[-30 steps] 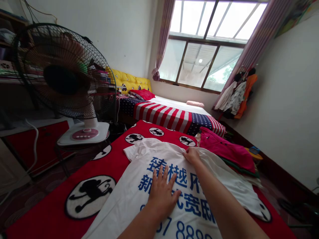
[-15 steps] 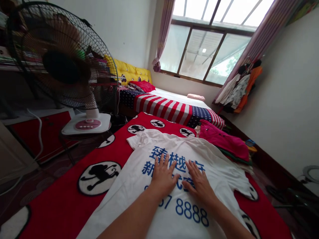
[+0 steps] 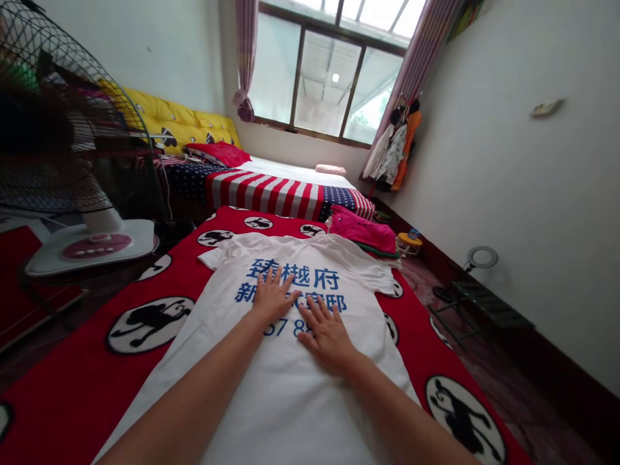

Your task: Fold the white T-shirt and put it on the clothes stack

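Observation:
A white T-shirt [image 3: 290,394] with blue printed characters and numbers lies spread out, collar end away from me, on a red cover [image 3: 159,381] patterned with black figures in white ovals. My left hand [image 3: 272,298] rests flat on the print, fingers spread. To its right, my right hand [image 3: 327,332] also lies flat on the shirt with its fingers apart, over the digits. Neither hand grips the cloth. Parts of the print are hidden under both hands. Beyond the shirt's right shoulder lies a folded pink garment [image 3: 361,229] on top of other folded cloth.
A fan [image 3: 106,223] stands on a stool at the left. Behind is a bed with a stars-and-stripes cover [image 3: 271,195] and a yellow cushioned headboard [image 3: 169,119]. Clothes [image 3: 394,152] hang by the window. At right are an orange stool [image 3: 409,243] and a ring light [image 3: 483,257].
My view has swung to the right, so the fan and window sit further left. The right hand has come back toward me from the upper characters to the digits. Both hands stay flat on the shirt.

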Available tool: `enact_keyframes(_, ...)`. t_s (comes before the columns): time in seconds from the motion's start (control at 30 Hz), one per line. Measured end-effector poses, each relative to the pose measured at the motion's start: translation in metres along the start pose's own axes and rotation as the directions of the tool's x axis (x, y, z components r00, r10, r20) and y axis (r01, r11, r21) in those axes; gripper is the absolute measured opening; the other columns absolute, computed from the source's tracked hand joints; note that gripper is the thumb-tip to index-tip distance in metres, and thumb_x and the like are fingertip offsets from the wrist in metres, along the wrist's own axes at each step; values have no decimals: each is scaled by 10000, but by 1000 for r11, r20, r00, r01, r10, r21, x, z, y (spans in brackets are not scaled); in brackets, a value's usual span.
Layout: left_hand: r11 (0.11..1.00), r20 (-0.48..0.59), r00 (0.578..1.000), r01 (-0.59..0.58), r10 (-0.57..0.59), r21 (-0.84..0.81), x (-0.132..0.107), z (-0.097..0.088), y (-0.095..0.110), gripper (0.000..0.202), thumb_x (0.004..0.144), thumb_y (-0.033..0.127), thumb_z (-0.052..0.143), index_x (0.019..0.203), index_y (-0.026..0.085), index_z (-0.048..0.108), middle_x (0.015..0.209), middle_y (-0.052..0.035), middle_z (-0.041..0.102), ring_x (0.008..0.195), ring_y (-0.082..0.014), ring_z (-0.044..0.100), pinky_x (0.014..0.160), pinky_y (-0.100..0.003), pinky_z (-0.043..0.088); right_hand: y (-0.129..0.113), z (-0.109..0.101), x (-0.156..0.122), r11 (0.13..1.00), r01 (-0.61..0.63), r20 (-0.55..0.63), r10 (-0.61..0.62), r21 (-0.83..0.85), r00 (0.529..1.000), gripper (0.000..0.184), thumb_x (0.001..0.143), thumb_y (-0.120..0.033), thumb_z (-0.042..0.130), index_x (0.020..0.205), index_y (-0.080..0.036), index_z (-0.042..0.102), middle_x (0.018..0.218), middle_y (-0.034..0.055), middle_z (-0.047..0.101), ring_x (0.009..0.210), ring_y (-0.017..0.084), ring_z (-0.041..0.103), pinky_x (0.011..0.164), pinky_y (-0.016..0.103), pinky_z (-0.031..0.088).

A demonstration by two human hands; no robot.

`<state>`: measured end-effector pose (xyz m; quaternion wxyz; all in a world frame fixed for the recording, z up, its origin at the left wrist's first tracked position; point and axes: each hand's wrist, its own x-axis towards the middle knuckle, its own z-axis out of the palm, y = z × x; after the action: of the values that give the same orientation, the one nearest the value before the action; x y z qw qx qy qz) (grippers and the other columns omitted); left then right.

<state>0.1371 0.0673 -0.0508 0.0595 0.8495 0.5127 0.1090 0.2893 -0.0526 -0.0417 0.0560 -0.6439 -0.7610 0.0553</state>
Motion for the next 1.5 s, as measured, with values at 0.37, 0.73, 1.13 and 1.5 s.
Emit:
enact_keyframes(0.37,999,101,995,16,-20,34,-26,-42,-7,644,919,535,338,1425,140,377,1523,-177,266,1406,-364,192,1099,-547,170,76,-23,-46,853,-468,-66,466,-231,882,663,917,-491,374,1468,-134,287,1550,100,175,1438,296,87,1119,576,78)
enact_keyframes(0.73,999,46,999,-24,26,-32,-72,-26,-48,659,879,628,362,1441,284,352,1557,-64,211,1436,-266,141,1151,-451,142,55,-3,-36,905,-398,-52,395,-149,917,689,915,-563,287,1491,-192,220,1562,58,142,1440,247,114,1141,496,140)
enact_keyframes(1.13,997,-118,990,77,-79,-27,45,-36,-37,515,942,336,332,1410,128,391,1453,-141,420,1360,-235,348,1104,-364,276,2,-14,86,984,-174,-68,175,20,982,626,872,-404,417,1446,-169,336,1541,77,239,1432,252,156,1121,544,148)
enact_keyframes(1.5,983,-84,980,182,-179,30,79,-7,-107,615,939,503,275,1446,163,346,1541,-91,259,1430,-268,167,1145,-438,170,136,-6,98,828,-544,-144,527,-133,838,691,913,-612,191,1491,-237,228,1573,17,140,1438,259,97,1119,520,174)
